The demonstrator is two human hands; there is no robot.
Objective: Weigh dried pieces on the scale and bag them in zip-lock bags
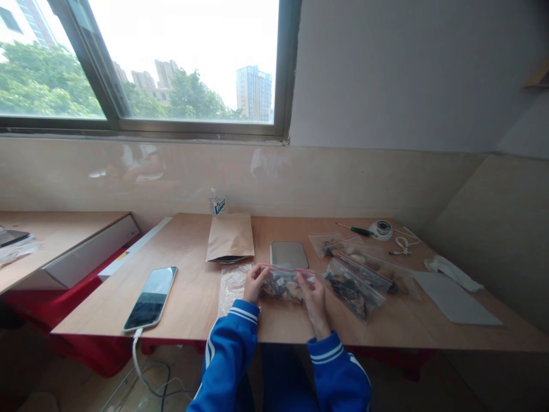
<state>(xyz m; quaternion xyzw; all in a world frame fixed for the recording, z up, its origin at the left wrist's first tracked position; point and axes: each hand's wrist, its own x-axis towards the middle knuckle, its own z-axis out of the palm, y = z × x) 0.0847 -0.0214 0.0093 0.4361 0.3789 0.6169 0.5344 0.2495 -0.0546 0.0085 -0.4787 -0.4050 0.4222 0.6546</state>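
Observation:
Between my hands is a clear zip bag (281, 289) with a red seal strip, holding dark and tan dried pieces and a small white packet. My left hand (256, 283) pinches its upper left corner. At the upper right, my right hand (314, 294) is closed on the same bag. Just behind it lies a flat silver scale (289, 254). To the left, an empty-looking clear plastic bag (230, 286) lies flat near my left wrist. A brown kraft paper pouch (231, 237) rests behind that, its dark opening facing me.
Several filled zip bags (354, 289) are heaped at right, near a grey flat sheet (461, 300) and white cloth (452, 273). Behind them are a green-handled screwdriver (362, 231), a white dome camera (381, 229) and a cable (403, 246). A charging phone (151, 298) lies left; a bottle (217, 203) stands behind.

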